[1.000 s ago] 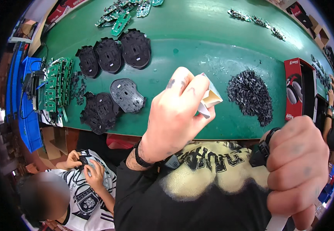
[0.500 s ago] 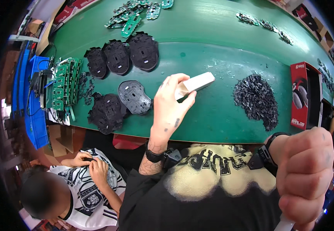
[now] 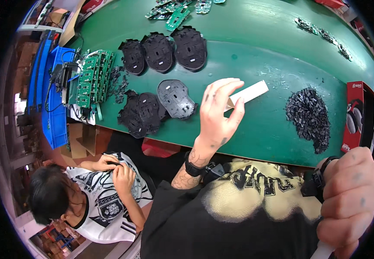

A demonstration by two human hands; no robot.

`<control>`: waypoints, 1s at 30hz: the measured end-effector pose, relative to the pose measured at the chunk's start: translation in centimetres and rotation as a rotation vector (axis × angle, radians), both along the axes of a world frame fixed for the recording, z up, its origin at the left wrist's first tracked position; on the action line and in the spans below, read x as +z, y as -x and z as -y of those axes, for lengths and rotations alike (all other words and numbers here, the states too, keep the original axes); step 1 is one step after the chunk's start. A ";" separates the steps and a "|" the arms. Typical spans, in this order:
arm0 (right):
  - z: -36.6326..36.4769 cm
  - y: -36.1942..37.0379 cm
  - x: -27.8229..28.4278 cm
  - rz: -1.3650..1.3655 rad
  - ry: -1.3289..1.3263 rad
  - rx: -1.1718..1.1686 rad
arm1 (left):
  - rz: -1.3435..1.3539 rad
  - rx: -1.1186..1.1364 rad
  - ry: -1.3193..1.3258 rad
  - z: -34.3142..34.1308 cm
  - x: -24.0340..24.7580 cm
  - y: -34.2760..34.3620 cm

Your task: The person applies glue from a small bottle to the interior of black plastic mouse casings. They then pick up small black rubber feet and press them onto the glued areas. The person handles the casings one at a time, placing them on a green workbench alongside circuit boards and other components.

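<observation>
- green tabletop (image 3: 256,134) spreads under and beyond the left fingers, with black shells (image 3: 190,49) and a grey shell (image 3: 173,98) off to their left, and a heap of small black pieces (image 3: 310,116) well apart to their right.
- small white box (image 3: 252,93) sits in the left hand (image 3: 229,105), its near end between thumb and index finger, the rest slanting out past the fingertips, up and to the right.
- it looks like thin folded card: probably very light, stiff along the folds, easy to dent on the flat walls, and not very slippery.
- its near end seems open, so that rim would likely give under a hard squeeze; a gentle hold on the long sides, nearer the middle, should be safer.
- left fingers are grasping the box lightly, bent rather than balled up, thumb below it and index finger above; that forearm rises from the lower edge, a black band (image 3: 193,168) at the wrist.
- right hand (image 3: 348,198) is clenched in a fist, curled fingers toward the camera, well apart from the box; a pale strip (image 3: 323,250) pokes out below the little finger, though what it belongs to is hidden.
</observation>
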State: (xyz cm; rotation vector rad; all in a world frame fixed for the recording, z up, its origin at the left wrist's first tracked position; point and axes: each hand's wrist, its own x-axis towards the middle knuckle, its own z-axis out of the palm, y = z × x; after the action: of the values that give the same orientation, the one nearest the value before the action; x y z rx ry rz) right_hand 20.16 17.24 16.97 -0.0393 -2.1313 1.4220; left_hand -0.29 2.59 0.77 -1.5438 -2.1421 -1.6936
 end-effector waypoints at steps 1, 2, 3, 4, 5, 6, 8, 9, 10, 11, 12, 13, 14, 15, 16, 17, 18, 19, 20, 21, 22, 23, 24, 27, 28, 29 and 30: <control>-0.1 -0.9 -2.5 -0.013 0.183 -0.149 | -0.036 0.033 0.037 1.0 -0.2 0.0; -0.1 -1.7 -3.6 -0.023 0.370 -0.348 | -0.078 -0.035 0.017 0.2 0.7 0.2; -1.2 -1.6 -4.6 -0.019 0.382 -0.304 | -0.053 -0.069 -0.032 -0.1 1.1 -0.1; -2.5 -0.9 -5.9 -0.005 0.401 -0.224 | -0.053 -0.045 -0.049 0.2 1.3 -0.2; -3.8 0.1 -6.9 0.018 0.416 -0.156 | -0.056 -0.085 -0.065 0.1 1.4 0.2; -2.8 1.1 -7.1 0.018 0.407 -0.186 | 0.006 -0.118 -0.101 0.1 1.8 0.8; -0.6 2.7 -7.8 0.101 0.588 -0.151 | 0.239 -0.258 -0.103 1.5 4.2 -0.2; -0.1 4.0 -8.1 0.128 0.656 -0.151 | 0.378 -0.371 -0.089 2.2 6.4 0.1; 0.6 5.0 -8.2 0.209 0.826 -0.211 | 0.322 -0.561 -0.201 2.4 8.1 0.3; 1.2 5.8 -8.5 0.298 0.990 -0.287 | 0.276 -0.753 -0.326 2.4 9.5 0.2; 1.5 6.6 -9.4 0.279 1.019 -0.198 | 0.365 -0.881 -0.441 2.3 11.4 -0.5; 1.7 6.8 -9.4 0.244 1.060 -0.115 | 0.452 -1.022 -0.543 2.0 13.7 -1.6; 2.2 7.6 -10.5 0.257 1.133 -0.030 | 0.496 -1.026 -0.592 2.5 13.6 -2.6; 2.2 7.6 -10.3 0.246 1.196 -0.023 | 0.573 -1.099 -0.654 1.7 14.0 -3.3; 2.2 7.6 -10.7 0.213 1.229 0.025 | 0.633 -1.152 -0.711 0.9 14.0 -4.3; 2.1 7.3 -11.0 0.192 1.273 0.068 | 0.694 -1.205 -0.768 0.1 14.0 -5.4; 2.2 7.3 -11.1 0.200 1.293 0.083 | 0.751 -1.250 -0.831 -0.5 13.9 -6.6; 2.1 7.1 -11.3 0.205 1.318 0.093 | 0.836 -1.244 -0.865 -0.5 14.0 -7.6; 1.9 6.9 -11.5 0.201 1.319 0.110 | 0.918 -1.242 -0.906 -0.7 14.1 -8.6; 1.7 6.6 -11.7 0.200 1.315 0.102 | 0.999 -1.240 -0.943 -1.0 14.6 -9.2; 1.5 6.4 -11.8 0.201 1.310 0.096 | 1.039 -1.307 -0.886 -0.8 14.4 -8.9; 1.4 6.1 -11.7 0.203 1.304 0.090 | 1.000 -1.360 -0.829 -0.8 14.3 -8.3; 1.4 5.9 -11.5 0.221 1.284 0.039 | 0.955 -1.413 -0.770 -0.9 14.8 -7.3; 0.9 4.9 -12.0 0.153 1.235 -0.050 | 0.619 -1.367 -0.610 -2.0 15.1 -4.2; 0.7 4.8 -12.2 0.149 1.215 -0.030 | 0.538 -1.261 -0.569 -1.8 13.7 -3.9; 0.7 4.2 -12.2 0.128 1.224 -0.064 | 0.473 -1.166 -0.531 -1.6 12.3 -3.6; 0.2 3.1 -12.2 0.077 1.220 -0.142 | 0.292 -0.954 -0.442 -2.4 11.3 -2.8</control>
State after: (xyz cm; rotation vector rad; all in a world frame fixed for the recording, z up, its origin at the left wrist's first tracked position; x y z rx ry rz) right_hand 17.06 17.02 4.82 -0.6809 -0.9780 2.3941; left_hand 2.55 4.95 12.04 -2.4352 -0.9197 -2.5071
